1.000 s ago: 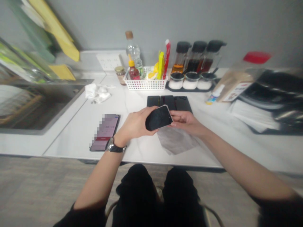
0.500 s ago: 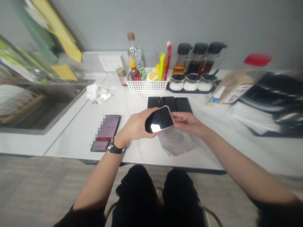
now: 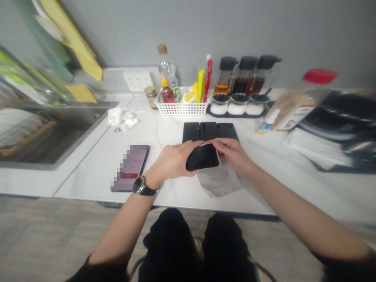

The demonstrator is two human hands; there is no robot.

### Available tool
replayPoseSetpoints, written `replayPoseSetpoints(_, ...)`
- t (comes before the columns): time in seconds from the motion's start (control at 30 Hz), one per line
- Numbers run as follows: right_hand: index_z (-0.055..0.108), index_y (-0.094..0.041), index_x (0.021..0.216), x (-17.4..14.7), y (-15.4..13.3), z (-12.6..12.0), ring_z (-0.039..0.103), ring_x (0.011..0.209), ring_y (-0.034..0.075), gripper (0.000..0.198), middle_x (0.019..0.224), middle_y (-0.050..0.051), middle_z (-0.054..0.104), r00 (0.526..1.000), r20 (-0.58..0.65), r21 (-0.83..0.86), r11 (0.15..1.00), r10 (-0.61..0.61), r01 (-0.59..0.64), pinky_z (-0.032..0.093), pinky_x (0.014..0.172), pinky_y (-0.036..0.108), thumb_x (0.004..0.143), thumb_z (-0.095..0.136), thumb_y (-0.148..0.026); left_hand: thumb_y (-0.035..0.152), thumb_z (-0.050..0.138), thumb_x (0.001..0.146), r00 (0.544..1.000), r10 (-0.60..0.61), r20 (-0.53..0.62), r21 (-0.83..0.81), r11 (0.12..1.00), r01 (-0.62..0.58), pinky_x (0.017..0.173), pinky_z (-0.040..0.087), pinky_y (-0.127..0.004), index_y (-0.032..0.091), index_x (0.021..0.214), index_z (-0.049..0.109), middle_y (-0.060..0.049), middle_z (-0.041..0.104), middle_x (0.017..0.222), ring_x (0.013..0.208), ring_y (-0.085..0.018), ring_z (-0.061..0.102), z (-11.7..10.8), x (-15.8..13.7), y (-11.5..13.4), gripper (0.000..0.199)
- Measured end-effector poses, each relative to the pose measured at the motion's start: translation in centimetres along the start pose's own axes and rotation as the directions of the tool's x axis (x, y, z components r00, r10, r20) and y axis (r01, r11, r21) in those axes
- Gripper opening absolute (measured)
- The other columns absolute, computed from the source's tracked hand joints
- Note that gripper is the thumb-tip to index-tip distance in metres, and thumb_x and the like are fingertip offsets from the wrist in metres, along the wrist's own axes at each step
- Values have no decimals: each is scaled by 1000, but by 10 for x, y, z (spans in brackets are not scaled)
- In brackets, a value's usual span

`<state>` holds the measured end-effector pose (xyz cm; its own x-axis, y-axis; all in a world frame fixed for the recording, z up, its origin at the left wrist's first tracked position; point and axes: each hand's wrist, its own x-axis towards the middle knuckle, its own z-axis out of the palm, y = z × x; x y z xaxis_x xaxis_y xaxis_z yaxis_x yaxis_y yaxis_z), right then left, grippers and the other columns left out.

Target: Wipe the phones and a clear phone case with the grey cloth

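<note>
My left hand (image 3: 174, 161) is wrapped around a smartphone (image 3: 203, 157) with a dark screen, held above the counter. At the phone's right end, my right hand (image 3: 230, 152) grips the upper corner, thumb on the edge and the other fingers partly hidden. Under the hands lies a thin grey cloth or pouch (image 3: 219, 186); which it is I cannot tell. Just behind them three dark phones lie side by side: a left one (image 3: 190, 132), a middle one (image 3: 208, 131) and a right one (image 3: 227, 131). A lit phone (image 3: 135, 164) lies left of my left hand.
Along the wall stand a white basket (image 3: 182, 109) with bottles and packets, and a condiment rack (image 3: 237, 115) with jars. A red-capped container (image 3: 296, 111) and stacked white paper (image 3: 315, 149) are at right. At left are crumpled tissues (image 3: 125, 118) and a sink (image 3: 67, 145).
The held smartphone has turned flatter and moved slightly right and down. My right hand's thumb has shifted from its lower right side up to its upper right corner.
</note>
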<state>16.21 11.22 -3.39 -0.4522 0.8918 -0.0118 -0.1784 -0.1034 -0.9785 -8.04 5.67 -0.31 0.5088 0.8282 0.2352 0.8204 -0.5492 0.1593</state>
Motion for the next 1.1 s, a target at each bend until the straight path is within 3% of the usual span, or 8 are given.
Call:
replayPoseSetpoints(0.33, 87, -26, 97, -6, 5, 9, 66, 75, 18, 43, 81, 2, 77, 985, -130, -79, 991, -114, 104, 49, 66, 30, 84, 85, -67, 47, 73, 92, 1000, 2, -31, 129, 992, 2, 67, 54, -34, 26, 162, 46, -7, 76, 131, 103, -27, 78, 1, 0, 6, 78)
replayPoseSetpoints(0.53, 86, -24, 100, -10, 7, 14, 65, 75, 18, 44, 89, 3, 80, 967, -191, -140, 980, -170, 144, 49, 67, 30, 89, 79, -66, 41, 74, 92, 995, 53, -81, 144, 989, -41, 67, 53, -33, 21, 159, 48, -8, 76, 129, 108, -27, 78, 2, 1, 9, 74)
replayPoseSetpoints(0.73, 85, -22, 104, -13, 5, 15, 68, 83, 21, 50, 95, 6, 81, 939, -223, -330, 927, -261, 179, 52, 69, 31, 99, 66, -67, 47, 71, 95, 999, 24, -43, 145, 989, -18, 64, 51, -33, 21, 160, 47, -9, 76, 128, 102, -27, 78, 0, 3, 14, 73)
replayPoseSetpoints(0.83, 85, -21, 109, -15, -8, 7, 69, 83, 20, 51, 96, 6, 81, 965, -109, -417, 892, -237, 172, 53, 70, 31, 99, 66, -67, 46, 72, 93, 999, 37, -25, 103, 994, -34, 67, 52, -32, 23, 160, 47, -9, 75, 132, 109, -28, 77, -2, 1, 10, 75)
replayPoseSetpoints(0.93, 85, -21, 116, -14, -23, -9, 71, 81, 19, 50, 95, 5, 82, 991, 108, -435, 893, -80, 120, 57, 72, 30, 96, 72, -66, 47, 72, 93, 997, 69, 15, 45, 997, -70, 68, 53, -32, 25, 159, 46, -7, 75, 133, 112, -27, 77, -3, -2, 5, 75)
replayPoseSetpoints(1.0, 84, -21, 120, -12, -33, -20, 74, 85, 19, 49, 101, 6, 83, 971, 233, -410, 910, 48, 53, 60, 77, 31, 95, 76, -62, 48, 72, 92, 995, 88, 57, 19, 996, -89, 67, 52, -33, 25, 159, 47, -6, 75, 131, 108, -27, 78, -3, -3, 5, 75)
replayPoseSetpoints(1.1, 82, -22, 126, -8, -45, -30, 77, 91, 19, 48, 111, 7, 84, 900, 381, -391, 919, 210, -50, 63, 82, 33, 94, 79, -57, 48, 72, 92, 988, 116, 104, -13, 993, -116, 66, 52, -34, 25, 158, 48, -5, 75, 128, 104, -27, 79, -4, -3, 7, 75)
